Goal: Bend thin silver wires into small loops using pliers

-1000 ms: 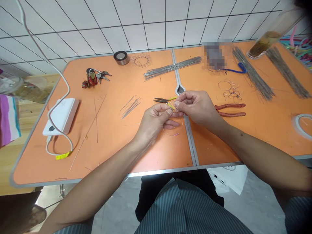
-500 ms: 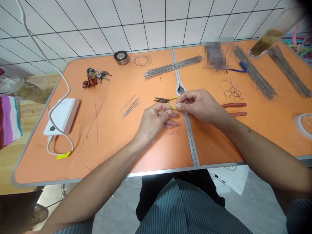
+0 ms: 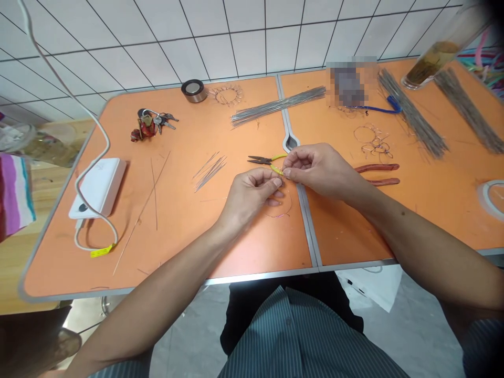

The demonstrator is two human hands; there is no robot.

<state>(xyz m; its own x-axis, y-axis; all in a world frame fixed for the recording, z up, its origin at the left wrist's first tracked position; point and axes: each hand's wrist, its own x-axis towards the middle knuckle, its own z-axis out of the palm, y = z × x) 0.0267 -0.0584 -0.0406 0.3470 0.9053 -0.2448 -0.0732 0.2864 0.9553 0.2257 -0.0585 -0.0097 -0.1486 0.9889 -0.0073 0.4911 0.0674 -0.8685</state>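
My left hand (image 3: 254, 195) is closed in a pinch on thin wire, its thumb pressed to the index finger. Fingertips of my right hand (image 3: 315, 169) pinch the same fine wire just to the right, close to the left thumb. A thin wire loop (image 3: 290, 203) with small pinkish bits hangs or lies below the fingers; which one I cannot tell. Behind the hands lie needle-nose pliers (image 3: 260, 159) with yellow handles, partly hidden. A second tool with red handles (image 3: 380, 168) lies under my right wrist, its head covered.
Short wire pieces (image 3: 211, 172) lie left of my hands. Wire bundles (image 3: 277, 106) rest farther back, near a tape roll (image 3: 194, 91) and keys (image 3: 157, 123). A white power bank (image 3: 98, 188) with a cable sits left. A tilted-looking glass of tea (image 3: 429, 65) stands back right.
My left fingers have curled in slightly and shifted a little left, while the right hand stays nearly in place. A faint straight wire now shows left of the left hand.
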